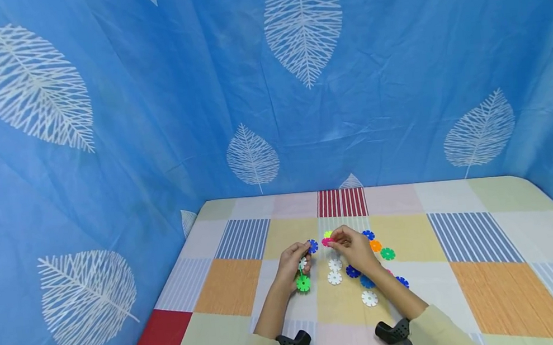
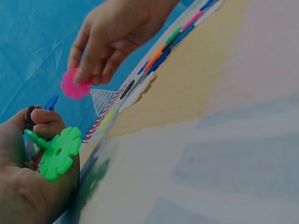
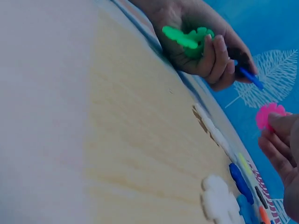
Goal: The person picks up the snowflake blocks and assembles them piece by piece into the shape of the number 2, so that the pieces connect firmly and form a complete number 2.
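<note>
My left hand (image 1: 290,263) grips a small chain of joined snowflake discs, held above the table. A blue disc (image 1: 313,245) sticks out past its fingertips, a white disc (image 1: 303,262) shows at the palm, and green discs (image 2: 60,153) hang at the near end, set crosswise to one another. A dark piece (image 3: 238,57) shows between the fingers beside the blue one. To the right, my right hand (image 1: 354,247) pinches a pink disc (image 2: 74,84) between thumb and fingers. The pink disc is apart from the blue one, with a small gap between them.
Loose discs lie on the patchwork cloth (image 1: 237,280): white discs (image 1: 335,277), blue discs (image 1: 352,271), an orange disc (image 1: 376,246), a green disc (image 1: 388,253) and a yellow disc (image 1: 328,234). Several lie under or around the right forearm. A blue leaf-print curtain (image 1: 380,100) stands behind.
</note>
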A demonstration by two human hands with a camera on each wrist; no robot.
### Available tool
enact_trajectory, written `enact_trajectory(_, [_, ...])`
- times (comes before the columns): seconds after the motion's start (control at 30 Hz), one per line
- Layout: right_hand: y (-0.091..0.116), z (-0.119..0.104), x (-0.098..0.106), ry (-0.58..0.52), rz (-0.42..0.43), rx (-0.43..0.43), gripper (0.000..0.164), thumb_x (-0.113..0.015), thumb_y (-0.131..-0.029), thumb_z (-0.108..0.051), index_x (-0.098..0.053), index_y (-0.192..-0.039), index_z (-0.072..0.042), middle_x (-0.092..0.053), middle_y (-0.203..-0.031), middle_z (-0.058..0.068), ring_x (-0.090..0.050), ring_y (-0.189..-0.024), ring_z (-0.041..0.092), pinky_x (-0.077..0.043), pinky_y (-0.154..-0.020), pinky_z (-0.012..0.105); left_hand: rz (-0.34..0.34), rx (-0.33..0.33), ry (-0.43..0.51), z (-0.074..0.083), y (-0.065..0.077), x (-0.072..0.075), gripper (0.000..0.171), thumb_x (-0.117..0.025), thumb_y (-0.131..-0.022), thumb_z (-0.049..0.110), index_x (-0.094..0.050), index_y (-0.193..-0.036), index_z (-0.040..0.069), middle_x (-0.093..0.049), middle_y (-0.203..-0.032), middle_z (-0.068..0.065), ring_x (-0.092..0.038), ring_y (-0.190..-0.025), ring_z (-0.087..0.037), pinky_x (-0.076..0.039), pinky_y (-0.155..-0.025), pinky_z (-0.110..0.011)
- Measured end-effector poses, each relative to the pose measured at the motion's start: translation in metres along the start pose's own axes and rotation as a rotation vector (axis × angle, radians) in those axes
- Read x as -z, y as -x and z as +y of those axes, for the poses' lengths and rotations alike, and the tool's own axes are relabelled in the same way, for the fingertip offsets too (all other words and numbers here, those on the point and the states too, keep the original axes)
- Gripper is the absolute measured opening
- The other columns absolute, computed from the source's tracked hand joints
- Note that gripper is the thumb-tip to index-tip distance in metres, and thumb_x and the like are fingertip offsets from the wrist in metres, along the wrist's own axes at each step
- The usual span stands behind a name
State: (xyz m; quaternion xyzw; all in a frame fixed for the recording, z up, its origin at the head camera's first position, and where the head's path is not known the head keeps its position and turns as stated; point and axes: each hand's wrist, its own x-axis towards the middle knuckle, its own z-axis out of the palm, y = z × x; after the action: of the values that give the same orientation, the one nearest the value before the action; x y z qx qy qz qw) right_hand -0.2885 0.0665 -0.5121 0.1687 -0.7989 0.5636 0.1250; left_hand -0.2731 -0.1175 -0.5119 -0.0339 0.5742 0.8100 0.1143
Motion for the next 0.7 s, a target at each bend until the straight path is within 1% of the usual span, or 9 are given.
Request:
enact_trajectory(0.1, [0.003,-0.002,0.0,-0.066,0.002,0.006,0.011,-0.069,-0.082,-0.007,-0.061,-0.088,-0.004,-0.064,-0.082,0.007,-0.062,-0.072,0.018,-0.054,-0.065,0.023,0.016,-0.025,-0.006,0.0,0.0,-0.001,0.021,-0.06,-0.09,0.02,-0.053,-0.074,0.008,-0.048,-0.064,-0.001,-0.038,-0.042,-0.005,-0.033,-0.038,-0.014])
enact_trajectory(0.2, [0.007,-0.006,-0.001,-0.099,-0.021,-0.008,0.011,-0.068,-0.082,-0.007,-0.062,-0.088,-0.002,-0.064,-0.083,0.01,-0.064,-0.076,0.021,-0.054,-0.067,0.024,0.026,-0.035,-0.023,-0.001,0.0,-0.001,0.022,-0.061,-0.089,0.02,-0.052,-0.073,0.008,-0.048,-0.063,-0.001,-0.038,-0.042,-0.005,-0.034,-0.037,-0.014])
enact_trajectory(0.4, [0.015,-0.027,0.002,-0.151,-0.037,0.013,0.009,-0.066,-0.081,0.005,-0.06,-0.087,0.007,-0.063,-0.083,0.019,-0.063,-0.081,0.036,-0.055,-0.067,0.027,0.022,-0.039,-0.039,-0.005,0.0,-0.001,0.022,-0.061,-0.089,0.021,-0.052,-0.072,0.009,-0.048,-0.063,-0.001,-0.039,-0.041,-0.006,-0.034,-0.037,-0.014])
enact_trajectory(0.47, [0.017,-0.035,0.003,-0.144,-0.033,0.035,0.008,-0.065,-0.08,0.007,-0.06,-0.086,0.008,-0.063,-0.083,0.021,-0.063,-0.081,0.037,-0.055,-0.067,0.027,0.022,-0.035,-0.043,-0.006,0.001,-0.002,0.022,-0.062,-0.088,0.021,-0.052,-0.073,0.009,-0.048,-0.063,-0.001,-0.039,-0.042,-0.006,-0.034,-0.037,-0.014])
enact_trajectory(0.53, [0.017,-0.037,0.003,-0.137,-0.028,0.041,0.008,-0.066,-0.08,0.008,-0.06,-0.085,0.008,-0.063,-0.083,0.02,-0.063,-0.081,0.036,-0.055,-0.068,0.027,0.02,-0.034,-0.043,-0.006,0.001,-0.002,0.022,-0.062,-0.088,0.021,-0.052,-0.073,0.009,-0.048,-0.063,-0.001,-0.039,-0.042,-0.006,-0.034,-0.037,-0.014])
enact_trajectory(0.7, [0.019,-0.04,0.003,-0.126,-0.021,0.096,0.006,-0.066,-0.078,0.009,-0.061,-0.081,0.007,-0.064,-0.082,0.02,-0.064,-0.079,0.034,-0.055,-0.067,0.029,0.011,-0.051,-0.049,-0.006,0.002,-0.002,0.022,-0.062,-0.088,0.019,-0.051,-0.071,0.009,-0.047,-0.062,-0.001,-0.037,-0.041,-0.005,-0.033,-0.037,-0.014])
